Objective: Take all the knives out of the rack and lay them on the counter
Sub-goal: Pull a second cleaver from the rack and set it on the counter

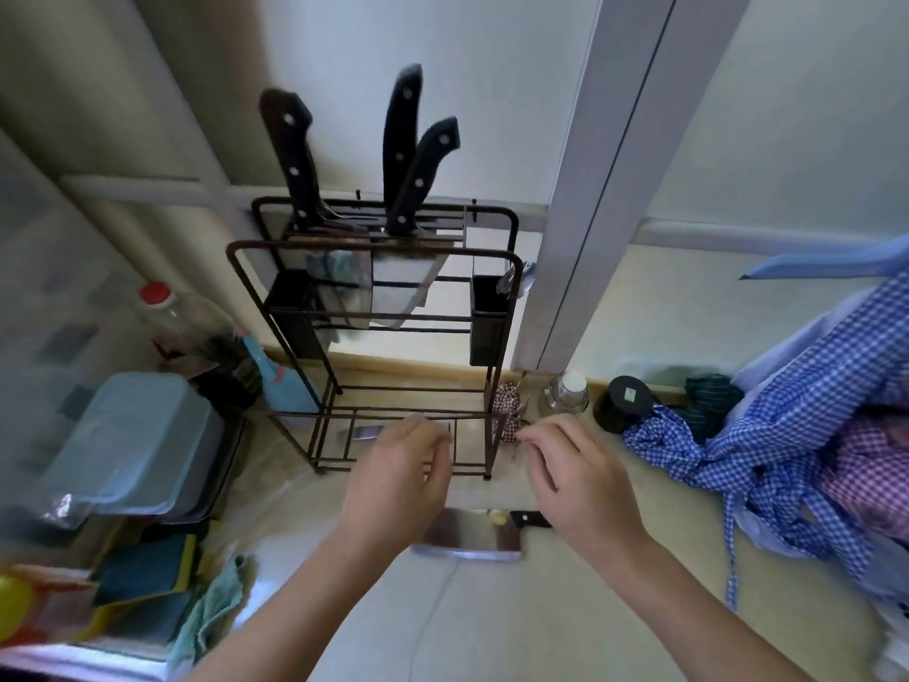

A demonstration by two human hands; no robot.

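Observation:
A dark wire rack (492, 401) stands on the counter against the wall. Three black-handled knives stick up from its top: one at the left (290, 155), a tall one (401, 135) and a shorter one (425, 174) leaning against it. A cleaver (467, 536) with a black handle lies flat on the counter in front of the rack, partly under my hands. My left hand (398, 479) and my right hand (575, 479) hover just above the cleaver, fingers loosely curled, holding nothing. A small blade (364, 432) shows on the rack's bottom shelf.
Left of the rack are a red-capped bottle (182, 317), a blue lidded box (128, 440), sponges (147, 568) and a teal cloth (216, 607). To the right sit a small steel jar (568, 393), a black jar (624, 401) and checked blue fabric (787, 435).

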